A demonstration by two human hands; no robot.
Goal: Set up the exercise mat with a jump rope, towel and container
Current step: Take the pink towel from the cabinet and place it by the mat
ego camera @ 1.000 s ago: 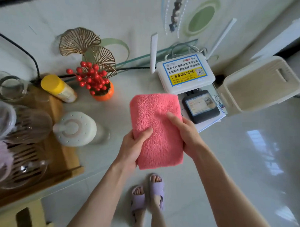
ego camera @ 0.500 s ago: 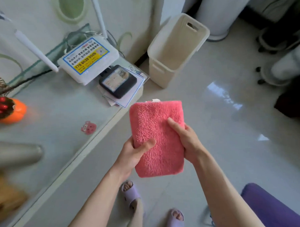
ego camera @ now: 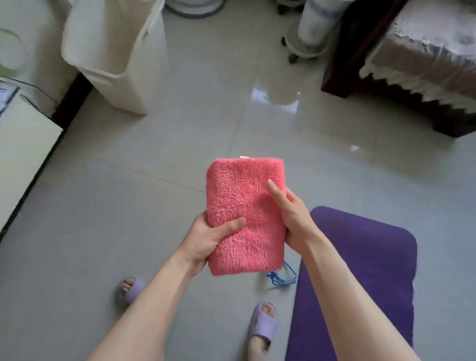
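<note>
A folded pink towel (ego camera: 242,207) is held in front of me above the tiled floor. My left hand (ego camera: 209,239) grips its lower left edge, thumb across the front. My right hand (ego camera: 289,213) holds the right edge, thumb lying on the front and fingers behind. A purple exercise mat (ego camera: 369,270) lies on the floor at the lower right. A blue jump rope (ego camera: 282,277) lies bunched on the floor at the mat's left edge, partly hidden by the towel. No container shows on the mat.
A white plastic bin (ego camera: 113,49) stands at the upper left beside a pale table edge (ego camera: 17,161). Planters on wheeled stands (ego camera: 312,23) and a dark cabinet with a lace cover (ego camera: 416,66) are at the upper right. My feet in purple slippers (ego camera: 263,325) stand left of the mat.
My view has swung right, away from the table, toward the floor and the mat. Both hands keep the same hold on the towel. The jump rope has come into view.
</note>
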